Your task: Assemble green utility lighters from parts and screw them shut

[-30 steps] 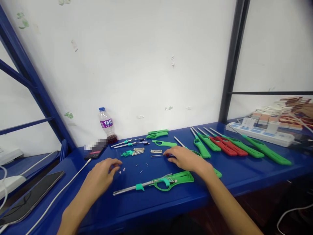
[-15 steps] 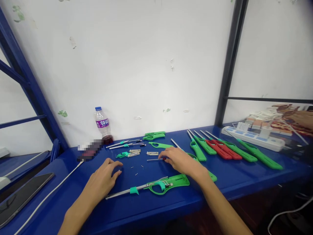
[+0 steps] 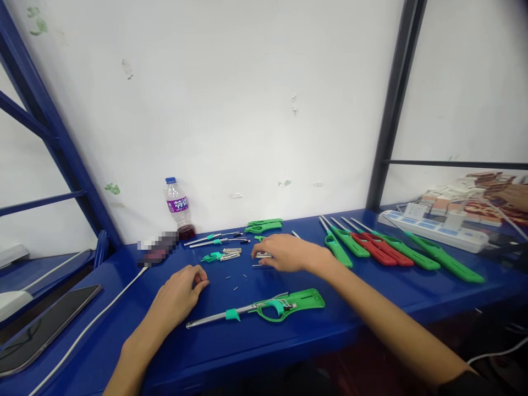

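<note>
My right hand (image 3: 284,253) hangs over the table's middle, fingers apart and curved down over a small pale metal-cased part (image 3: 264,254). Whether they touch it is hidden. Beneath this hand a thin screwdriver (image 3: 256,267) shows only its shaft tip. My left hand (image 3: 179,294) rests on the left with its fingers curled in, thumb against them, and nothing visible in them. Before me lies an opened green lighter (image 3: 312,300), its metal tube and teal trigger exposed. Several tiny screws (image 3: 235,288) are scattered between the hands. Small teal pieces (image 3: 212,257) lie beside more metal-cased parts (image 3: 231,253).
Green and red long lighters (image 3: 373,247) line the right side by a white power strip (image 3: 437,228). Behind are green shell halves (image 3: 264,226), metal tubes (image 3: 214,241) and a bottle (image 3: 177,206). A phone (image 3: 49,327) and white cable (image 3: 93,324) occupy the left.
My right hand has left the screwdriver and shifted left and away from me, over the metal-cased part. My left fingers have curled closed. The view has shifted slightly.
</note>
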A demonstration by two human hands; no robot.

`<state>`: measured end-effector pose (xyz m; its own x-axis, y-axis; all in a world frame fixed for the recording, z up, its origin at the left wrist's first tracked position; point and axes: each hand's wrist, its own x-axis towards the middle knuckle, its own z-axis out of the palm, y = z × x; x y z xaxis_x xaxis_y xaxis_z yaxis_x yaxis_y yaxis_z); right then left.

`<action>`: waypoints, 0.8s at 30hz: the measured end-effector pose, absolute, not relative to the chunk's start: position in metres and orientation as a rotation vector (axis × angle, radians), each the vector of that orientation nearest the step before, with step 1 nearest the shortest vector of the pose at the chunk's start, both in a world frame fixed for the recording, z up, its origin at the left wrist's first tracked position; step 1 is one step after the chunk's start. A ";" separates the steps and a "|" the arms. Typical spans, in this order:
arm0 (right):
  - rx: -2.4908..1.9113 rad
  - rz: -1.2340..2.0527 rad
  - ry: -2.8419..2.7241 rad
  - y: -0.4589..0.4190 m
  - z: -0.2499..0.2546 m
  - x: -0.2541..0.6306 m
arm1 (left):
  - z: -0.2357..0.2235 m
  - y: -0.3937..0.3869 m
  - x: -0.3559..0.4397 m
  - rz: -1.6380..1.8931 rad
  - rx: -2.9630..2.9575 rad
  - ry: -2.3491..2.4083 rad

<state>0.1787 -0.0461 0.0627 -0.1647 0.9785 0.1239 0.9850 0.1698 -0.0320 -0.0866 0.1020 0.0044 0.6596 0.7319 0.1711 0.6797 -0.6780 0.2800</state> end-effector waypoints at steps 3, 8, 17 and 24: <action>-2.064 -0.088 -2.289 -0.021 0.066 0.185 | 0.005 0.101 -0.087 0.429 2.698 1.130; -2.196 -0.106 -2.219 -0.001 0.044 0.197 | 0.010 0.095 -0.085 0.505 2.715 1.126; -2.139 -0.142 -2.213 -0.001 0.033 0.197 | 0.017 0.087 -0.078 0.707 2.644 1.060; -1.818 -0.179 -2.223 -0.005 0.037 0.196 | 0.020 0.090 -0.075 0.899 2.505 0.958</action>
